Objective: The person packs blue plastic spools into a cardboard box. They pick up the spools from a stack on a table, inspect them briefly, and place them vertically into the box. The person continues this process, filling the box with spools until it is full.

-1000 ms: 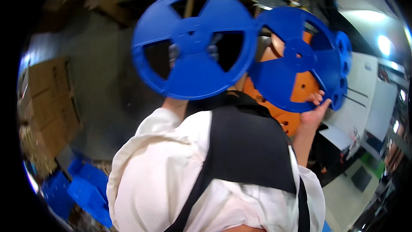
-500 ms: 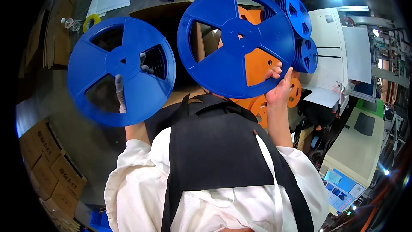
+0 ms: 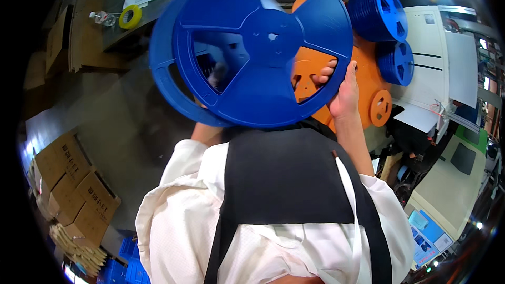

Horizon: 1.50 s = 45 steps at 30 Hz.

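The right hand [image 3: 344, 93] clamps the rim of a large round blue plastic reel [image 3: 263, 87], which overlaps a second blue plastic reel [image 3: 164, 44] on its left. Through the large reel's window, the left hand [image 3: 215, 75] shows blurred, its grip impossible to tell.

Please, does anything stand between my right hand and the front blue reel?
Nothing visible: the right hand directly grips the front blue reel at its lower right rim, fingers showing in an opening. The rear blue reel shows behind the front one's left side.
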Motion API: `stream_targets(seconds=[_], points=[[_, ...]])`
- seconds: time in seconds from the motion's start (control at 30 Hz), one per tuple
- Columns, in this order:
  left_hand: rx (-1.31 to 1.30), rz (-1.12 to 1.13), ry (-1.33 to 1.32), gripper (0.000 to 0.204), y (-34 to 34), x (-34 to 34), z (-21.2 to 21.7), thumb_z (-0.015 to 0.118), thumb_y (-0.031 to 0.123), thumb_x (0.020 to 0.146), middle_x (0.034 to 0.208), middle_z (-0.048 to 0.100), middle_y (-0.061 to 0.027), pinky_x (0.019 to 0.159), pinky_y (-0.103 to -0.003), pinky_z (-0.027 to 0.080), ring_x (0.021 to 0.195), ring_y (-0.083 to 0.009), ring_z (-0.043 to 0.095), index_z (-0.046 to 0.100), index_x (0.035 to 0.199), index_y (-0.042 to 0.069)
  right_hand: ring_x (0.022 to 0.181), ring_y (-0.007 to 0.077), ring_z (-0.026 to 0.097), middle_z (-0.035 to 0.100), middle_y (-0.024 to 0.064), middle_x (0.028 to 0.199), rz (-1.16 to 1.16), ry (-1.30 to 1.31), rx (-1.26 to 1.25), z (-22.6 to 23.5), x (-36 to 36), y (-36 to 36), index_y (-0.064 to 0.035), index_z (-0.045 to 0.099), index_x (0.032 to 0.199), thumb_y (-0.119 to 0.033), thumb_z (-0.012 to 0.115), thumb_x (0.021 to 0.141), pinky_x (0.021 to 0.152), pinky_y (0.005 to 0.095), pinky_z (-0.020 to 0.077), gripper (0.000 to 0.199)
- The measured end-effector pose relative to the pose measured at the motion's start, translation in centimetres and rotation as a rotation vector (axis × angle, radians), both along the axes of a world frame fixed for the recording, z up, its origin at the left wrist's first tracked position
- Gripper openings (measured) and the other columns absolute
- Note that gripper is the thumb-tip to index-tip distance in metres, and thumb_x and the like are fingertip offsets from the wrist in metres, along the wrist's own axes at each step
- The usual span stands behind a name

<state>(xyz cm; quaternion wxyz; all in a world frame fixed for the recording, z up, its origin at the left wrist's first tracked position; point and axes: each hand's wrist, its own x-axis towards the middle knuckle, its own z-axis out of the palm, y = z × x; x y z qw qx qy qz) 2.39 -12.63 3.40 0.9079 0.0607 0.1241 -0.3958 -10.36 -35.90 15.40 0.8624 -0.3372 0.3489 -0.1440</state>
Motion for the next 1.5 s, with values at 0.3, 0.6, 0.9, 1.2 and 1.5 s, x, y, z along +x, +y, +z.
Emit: stream_targets(seconds=[0.3, 0.6, 0.9, 1.2, 1.5], points=[[-0.143, -0.126, -0.037, 0.067, -4.0, -1.7, 1.1, 0.065, 0.029, 0.087, 0.128, 0.056, -0.0155, 0.099, -0.039, 0.047, 0.109, -0.0277, 0.060, 0.036, 0.143, 0.007, 0.054, 0.0057, 0.050, 0.055, -0.0007, 0.064, 0.143, 0.286, -0.703, -0.3, 0.3, -0.4, -0.0069, 0.062, 0.080, -0.045, 0.040, 0.103, 0.050, 0.0181, 0.0394, 0.049], [-0.150, -0.156, -0.051, 0.068, -4.1, -1.7, 0.7, 0.065, 0.031, 0.087, 0.128, 0.057, -0.0157, 0.100, -0.039, 0.047, 0.110, -0.0276, 0.060, 0.036, 0.143, 0.006, 0.058, 0.0054, 0.052, 0.057, -0.0015, 0.068, 0.188, 0.280, -0.812, -0.8, 1.0, -1.6, -0.0056, 0.063, 0.086, -0.043, 0.045, 0.102, 0.054, 0.0175, 0.0408, 0.045], [-0.153, -0.221, -0.062, 0.069, -5.0, -2.5, 1.6, 0.065, 0.033, 0.087, 0.128, 0.057, -0.0159, 0.100, -0.039, 0.047, 0.110, -0.0274, 0.060, 0.036, 0.143, 0.005, 0.140, 0.0351, 0.032, 0.043, 0.0180, 0.145, 0.436, 0.216, -2.399, 1.8, 9.8, -0.3, -0.0066, 0.045, 0.140, -0.062, 0.051, 0.089, 0.112, 0.0553, 0.0220, 0.075], [-0.124, -0.212, -0.046, 0.070, -1.6, -4.0, 2.4, 0.064, 0.035, 0.087, 0.128, 0.057, -0.0161, 0.101, -0.039, 0.046, 0.111, -0.0272, 0.059, 0.036, 0.143, 0.004, 0.147, 0.0249, 0.020, 0.026, 0.0068, 0.158, 0.969, -0.098, -2.143, -0.1, 12.4, 3.6, -0.0188, 0.030, 0.151, -0.068, 0.043, 0.088, 0.118, 0.0505, 0.0127, 0.081], [-0.133, -0.226, -0.048, 0.071, -0.6, -4.4, 2.6, 0.064, 0.037, 0.087, 0.128, 0.057, -0.0164, 0.101, -0.038, 0.046, 0.112, -0.0271, 0.059, 0.037, 0.143, 0.002, 0.149, 0.0226, 0.013, 0.024, 0.0019, 0.159, 1.328, -0.538, -1.851, 0.4, 5.1, 10.5, -0.0198, 0.031, 0.151, -0.066, 0.047, 0.085, 0.120, 0.0502, 0.0051, 0.082]])
